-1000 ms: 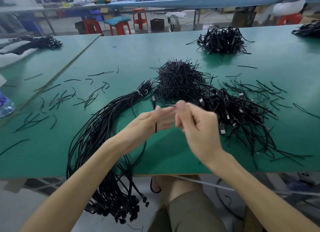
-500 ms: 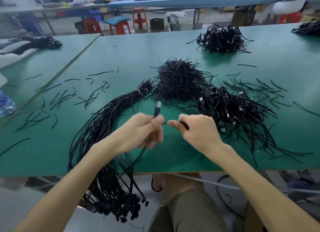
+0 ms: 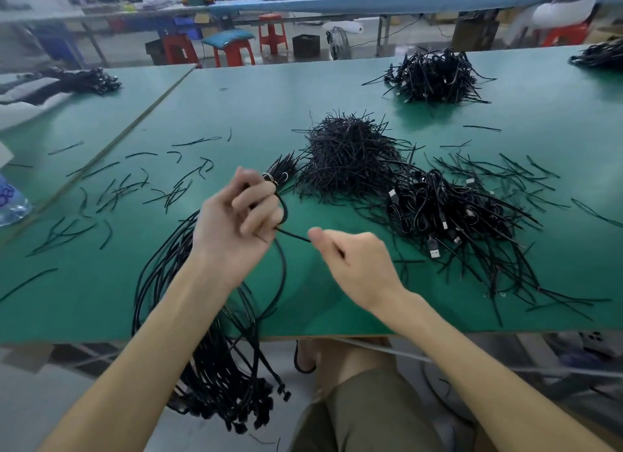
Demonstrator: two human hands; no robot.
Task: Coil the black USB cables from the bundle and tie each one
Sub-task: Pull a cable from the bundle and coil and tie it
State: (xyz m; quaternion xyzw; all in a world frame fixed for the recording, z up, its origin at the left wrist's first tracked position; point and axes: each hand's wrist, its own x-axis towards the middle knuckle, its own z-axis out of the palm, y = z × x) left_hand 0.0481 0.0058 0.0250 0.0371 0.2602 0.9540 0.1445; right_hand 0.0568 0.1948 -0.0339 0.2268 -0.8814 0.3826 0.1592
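The thin black USB cable (image 3: 293, 235) was held just above the near middle of the green-topped work table (image 3: 236, 107), pulled into a short taut stretch between the two hands. The left hand (image 3: 236, 225) had its fingers curled round a small loop of that cable, the loop bulging out at the hand's three o'clock; the right hand (image 3: 354, 259) pinched the other end of the stretch between thumb and forefinger, its remaining fingers tucked in. At seven o'clock from the hands the long bundle of black cables (image 3: 219, 367) ran under the left forearm and hung over the table's near edge, plugs dangling, while its far end, bound with a pale band, showed just beyond the left fingertips. At one o'clock sat a bristling heap of short black wire ties (image 3: 350, 155), and at three o'clock – touching that heap – a tangled pile of coiled black cables with silver plugs (image 3: 448, 215). A second dark cable pile (image 3: 435, 77) lay further off towards one o'clock. Loose black ties (image 3: 118, 188) were strewn at nine to ten o'clock, with a clear plastic bottle (image 3: 10, 202) at the left edge and red plastic stools (image 3: 232, 50) on the floor beyond the table at twelve.
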